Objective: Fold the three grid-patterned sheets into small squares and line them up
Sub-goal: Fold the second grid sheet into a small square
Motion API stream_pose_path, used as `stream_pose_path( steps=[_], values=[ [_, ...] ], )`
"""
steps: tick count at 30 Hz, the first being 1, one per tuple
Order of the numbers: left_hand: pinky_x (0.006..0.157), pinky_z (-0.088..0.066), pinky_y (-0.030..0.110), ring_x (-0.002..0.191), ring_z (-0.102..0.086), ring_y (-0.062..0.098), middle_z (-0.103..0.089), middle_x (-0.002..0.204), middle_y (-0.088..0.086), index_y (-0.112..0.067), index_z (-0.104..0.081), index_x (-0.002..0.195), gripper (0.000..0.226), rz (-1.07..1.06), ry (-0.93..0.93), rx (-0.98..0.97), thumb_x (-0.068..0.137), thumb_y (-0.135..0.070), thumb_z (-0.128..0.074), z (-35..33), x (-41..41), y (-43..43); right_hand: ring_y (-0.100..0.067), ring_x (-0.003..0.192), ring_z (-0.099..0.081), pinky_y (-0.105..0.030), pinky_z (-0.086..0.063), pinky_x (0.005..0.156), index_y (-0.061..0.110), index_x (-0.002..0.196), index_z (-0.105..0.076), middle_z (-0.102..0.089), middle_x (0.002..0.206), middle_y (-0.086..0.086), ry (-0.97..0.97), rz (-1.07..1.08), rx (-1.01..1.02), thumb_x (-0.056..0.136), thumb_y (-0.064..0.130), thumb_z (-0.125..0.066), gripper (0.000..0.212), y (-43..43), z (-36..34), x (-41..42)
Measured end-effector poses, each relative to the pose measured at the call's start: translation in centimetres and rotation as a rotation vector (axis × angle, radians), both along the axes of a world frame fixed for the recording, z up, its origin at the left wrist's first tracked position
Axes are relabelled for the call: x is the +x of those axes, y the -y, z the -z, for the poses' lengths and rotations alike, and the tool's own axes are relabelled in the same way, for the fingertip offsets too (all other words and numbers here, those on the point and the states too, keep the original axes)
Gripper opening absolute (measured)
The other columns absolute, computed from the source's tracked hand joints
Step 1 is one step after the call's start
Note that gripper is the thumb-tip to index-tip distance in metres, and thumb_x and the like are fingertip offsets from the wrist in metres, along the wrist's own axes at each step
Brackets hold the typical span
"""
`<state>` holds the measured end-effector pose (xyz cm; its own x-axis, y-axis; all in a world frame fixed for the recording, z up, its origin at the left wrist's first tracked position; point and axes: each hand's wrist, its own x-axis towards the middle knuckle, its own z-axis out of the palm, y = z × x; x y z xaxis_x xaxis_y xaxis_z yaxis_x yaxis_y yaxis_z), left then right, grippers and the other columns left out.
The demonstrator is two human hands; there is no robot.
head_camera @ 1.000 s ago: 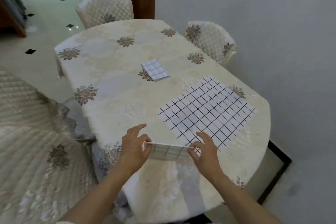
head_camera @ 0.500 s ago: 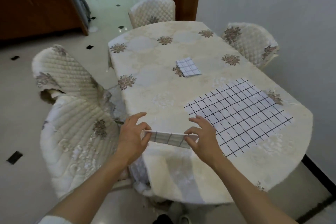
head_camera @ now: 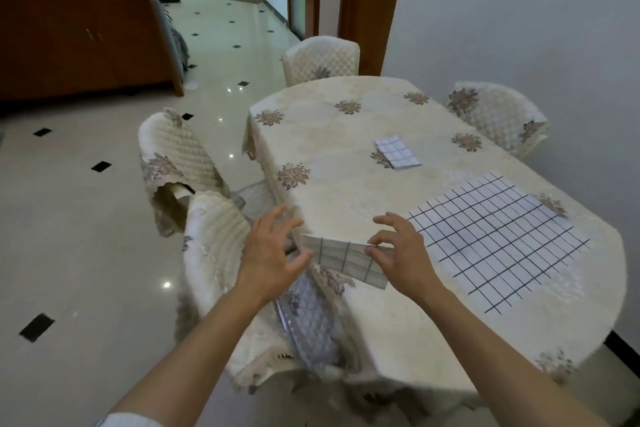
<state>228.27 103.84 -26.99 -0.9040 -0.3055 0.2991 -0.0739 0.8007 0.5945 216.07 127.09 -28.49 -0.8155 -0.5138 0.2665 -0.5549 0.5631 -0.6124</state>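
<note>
Fingers (head_camera: 382, 236) of the right hand (head_camera: 407, 255) pinch the folded sheet (head_camera: 346, 260) by its corner at the bench (head_camera: 346, 191) edge; the left hand (head_camera: 273, 253) spreads wide just beside it. Light, floppy paper, I reckon: grip creased edges.

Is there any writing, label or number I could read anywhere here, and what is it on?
No readable text anywhere.
Folded square, flat sheet, held sheet: grid lines only, no writing.
Cabinet: a small reddish mark behind its glass, too blurred to read.
</note>
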Motion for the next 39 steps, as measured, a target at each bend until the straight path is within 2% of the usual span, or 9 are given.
stream_pose_path(
  steps=[7,13,16,20,24,25,27,31,39],
  values=[
    [0.114,-0.03,0.045,0.139,-0.03,0.021,-0.035,0.151,0.0,-0.028,-0.051,0.132,0.062,0.058,-0.018,0.078,0.078,-0.05,-0.071,-1.3,2.9,9.5,-0.013,0.125,-0.045,-0.007,-0.019,0.097,0.02,0.075,-0.072,-0.06,0.122,0.003,-0.007,0.123,0.009,0.079,0.018,-0.078,0.008,9.0,-1.8,4.6],
    [0.116,-0.028,0.044,0.141,-0.027,0.014,-0.036,0.151,-0.005,-0.026,-0.043,0.142,0.076,0.066,-0.052,0.112,0.078,-0.065,-0.057,-2.2,2.1,15.5,-0.017,0.124,-0.047,-0.042,-0.034,0.105,0.029,0.073,-0.069,-0.06,0.123,0.004,0.028,0.148,0.009,0.081,0.021,-0.076,0.013,14.1,-2.0,4.5],
    [0.116,-0.029,0.042,0.139,-0.028,0.011,-0.037,0.15,-0.007,-0.028,-0.036,0.147,0.076,0.065,-0.023,0.139,0.082,-0.058,-0.063,-1.7,1.0,18.5,-0.016,0.122,-0.048,-0.051,-0.036,0.103,0.035,0.074,-0.066,-0.059,0.122,0.007,0.06,0.206,-0.019,0.082,0.025,-0.075,0.016,17.1,-0.7,2.5],
    [0.114,-0.028,0.032,0.136,-0.028,0.005,-0.035,0.15,-0.009,-0.027,-0.035,0.148,0.076,0.074,0.069,0.132,0.084,-0.05,-0.068,-1.4,-1.8,22.5,-0.017,0.121,-0.049,-0.045,-0.036,0.104,0.033,0.074,-0.066,-0.06,0.123,0.004,0.066,0.267,-0.11,0.082,0.024,-0.075,0.015,21.7,0.9,-0.8],
    [0.103,-0.027,0.017,0.128,-0.031,0.0,-0.04,0.145,-0.009,-0.027,-0.039,0.144,0.069,0.115,0.15,0.123,0.085,-0.046,-0.069,-2.3,-6.5,25.8,-0.02,0.121,-0.051,-0.041,-0.038,0.103,0.025,0.075,-0.069,-0.06,0.123,0.001,0.097,0.351,-0.181,0.082,0.02,-0.075,0.01,24.4,1.4,-3.8],
    [0.105,-0.03,0.018,0.129,-0.033,0.003,-0.04,0.144,-0.008,-0.026,-0.04,0.144,0.069,0.133,0.157,0.113,0.085,-0.046,-0.069,-2.5,-7.9,26.4,-0.02,0.121,-0.05,-0.042,-0.038,0.103,0.024,0.076,-0.07,-0.06,0.122,0.001,0.094,0.363,-0.186,0.082,0.02,-0.075,0.009,24.8,1.3,-4.3],
    [0.111,-0.034,0.031,0.132,-0.035,0.008,-0.041,0.144,-0.006,-0.026,-0.041,0.143,0.068,0.166,0.166,0.123,0.085,-0.048,-0.068,-3.0,-10.7,27.3,-0.019,0.121,-0.05,-0.045,-0.038,0.103,0.024,0.076,-0.07,-0.06,0.123,0.001,0.091,0.391,-0.185,0.083,0.021,-0.075,0.008,25.4,1.0,-5.3],
    [0.11,-0.04,0.045,0.135,-0.035,0.01,-0.039,0.145,-0.01,-0.032,-0.038,0.143,0.071,0.256,0.197,0.199,0.082,-0.059,-0.063,-3.2,-15.8,28.2,-0.017,0.123,-0.048,-0.047,-0.037,0.104,0.028,0.076,-0.068,-0.058,0.124,0.004,0.105,0.476,-0.202,0.084,0.023,-0.074,0.011,25.9,0.0,-6.8],
    [0.111,-0.038,0.044,0.135,-0.036,0.01,-0.037,0.148,-0.009,-0.031,-0.036,0.144,0.069,0.456,0.207,0.26,0.086,-0.051,-0.066,-2.2,-23.4,31.7,-0.018,0.122,-0.047,-0.046,-0.037,0.102,0.03,0.077,-0.067,-0.059,0.124,0.002,0.084,0.678,-0.079,0.083,0.023,-0.074,0.012,29.0,-0.8,-9.0]
  ],
)
